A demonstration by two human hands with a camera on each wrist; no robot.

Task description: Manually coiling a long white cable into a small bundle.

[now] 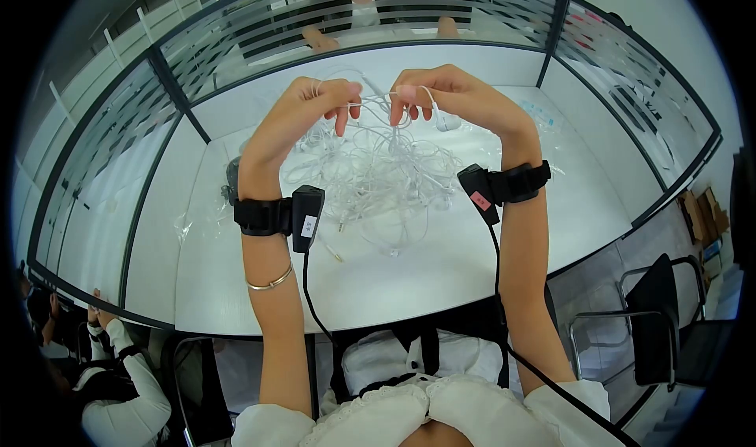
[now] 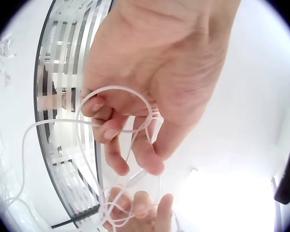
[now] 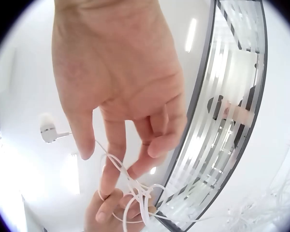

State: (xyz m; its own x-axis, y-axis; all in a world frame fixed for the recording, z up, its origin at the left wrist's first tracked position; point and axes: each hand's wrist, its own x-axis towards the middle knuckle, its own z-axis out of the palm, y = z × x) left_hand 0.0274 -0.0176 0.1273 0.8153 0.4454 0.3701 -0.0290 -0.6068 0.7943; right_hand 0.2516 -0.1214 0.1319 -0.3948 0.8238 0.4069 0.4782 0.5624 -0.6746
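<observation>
White earphone cable stretches in loops between the two raised hands. My left hand pinches it between thumb and index finger, and a loop of cable runs round its other fingers. My right hand pinches another stretch of the cable at its fingertips. Beside the right thumb dangles a white earbud. Several strands cross in a loose knot between the hands. Beneath the hands, a large tangle of white earphone cables lies on the white table.
A low partition with striped glass encloses the table's far side and both ends. Clear plastic wrappers lie at the left. Metal plugs stick out toward the near edge. A black chair stands at the right; another person sits lower left.
</observation>
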